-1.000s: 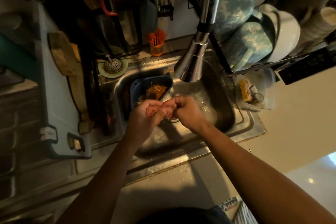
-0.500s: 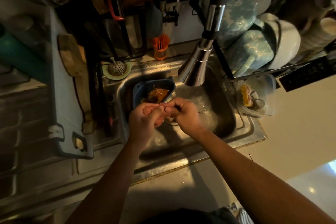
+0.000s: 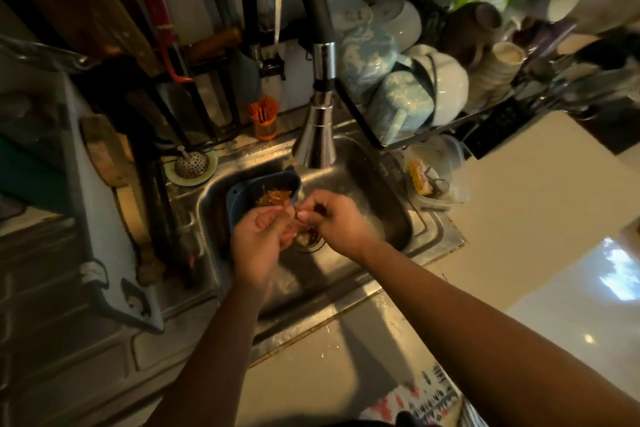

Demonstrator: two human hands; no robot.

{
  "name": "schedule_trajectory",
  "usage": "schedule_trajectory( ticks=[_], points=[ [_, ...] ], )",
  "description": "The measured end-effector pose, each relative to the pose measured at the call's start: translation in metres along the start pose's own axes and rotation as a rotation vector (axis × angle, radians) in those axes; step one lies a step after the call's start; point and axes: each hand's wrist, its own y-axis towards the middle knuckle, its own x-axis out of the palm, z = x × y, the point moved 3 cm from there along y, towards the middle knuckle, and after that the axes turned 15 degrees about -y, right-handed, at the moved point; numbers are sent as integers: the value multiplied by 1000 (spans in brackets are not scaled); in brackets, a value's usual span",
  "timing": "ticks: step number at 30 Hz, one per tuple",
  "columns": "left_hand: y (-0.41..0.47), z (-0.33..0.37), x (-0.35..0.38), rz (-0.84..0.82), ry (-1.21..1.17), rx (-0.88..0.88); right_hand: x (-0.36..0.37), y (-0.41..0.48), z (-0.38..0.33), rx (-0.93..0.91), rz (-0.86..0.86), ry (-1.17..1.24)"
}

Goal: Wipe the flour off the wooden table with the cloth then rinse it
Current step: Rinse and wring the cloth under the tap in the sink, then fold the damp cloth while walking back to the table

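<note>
Inventory, sink station, from my own head.

1. My left hand (image 3: 258,243): over the basin, back toward me, fingers curled in. Whether they have hold of anything, I cannot tell.
2. My right hand (image 3: 337,218): just beside the left, fingertips (image 3: 302,216) bunched and meeting the left hand's. Nothing shows between them, so its hold is likewise unclear.
3. Cloth: not made out in either hand. A patterned fabric (image 3: 429,399) lies at the lower edge of view; I cannot tell if it is the cloth, and its print is too blurred to read.
4. Sink (image 3: 391,218): steel, one basin. My hands hang above the drain (image 3: 308,241).
5. Tap head (image 3: 317,135): chrome on a black hose, just above and behind my hands.
6. Blue basket (image 3: 242,194): in the basin's far left corner, holding orange scraps (image 3: 273,198), with my left fingers close in front of it.
7. Strainer plug (image 3: 192,165): on the rim at the far left.
8. Orange holder (image 3: 264,118): on the back ledge, full of sticks.
9. Cutting board (image 3: 104,236): propped along the left.
10. Mugs (image 3: 398,107): stacked on the rack to the right, overhanging the basin's back corner.
11. Clear tub (image 3: 436,177): on the right rim, with a yellow sponge inside.

Room to move: the basin's right half is open beside my right hand. The front rim (image 3: 346,315) runs under both forearms, and the pale counter (image 3: 519,204) spreads to the right.
</note>
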Motion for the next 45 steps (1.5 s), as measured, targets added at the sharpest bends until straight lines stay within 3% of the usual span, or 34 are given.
schedule_trajectory(
  ticks=[3, 6, 9, 13, 19, 23, 26, 35, 41, 45],
  points=[
    [-24, 20, 13, -136, 112, 16, -27, -21, -2, 1, -103, 119],
    [-59, 35, 36, -306, 148, 5, -60, -55, -6, -28, -181, 41],
    [-99, 39, 63, -416, 228, 89, -97, -98, -5, -30, -48, 3],
    [-157, 38, 106, -407, 229, 218, -157, -172, 6, -29, 214, 7],
    [-279, 3, 203, -633, 264, 325, -247, -318, 32, 31, 337, 186],
    [-377, -46, 277, -819, 301, 315, -305, -435, 62, 83, 392, 313],
    [-452, -95, 328, -991, 317, 240, -342, -522, 90, 136, 500, 205],
    [-641, -245, 464, -1486, 431, -9, -415, -786, 190, 503, 1121, 146],
    [-762, -356, 548, -1791, 411, -13, -444, -931, 260, 756, 1398, 77],
    [-850, -434, 602, -1939, 382, -199, -471, -1018, 289, 799, 1580, 143]
  ],
)
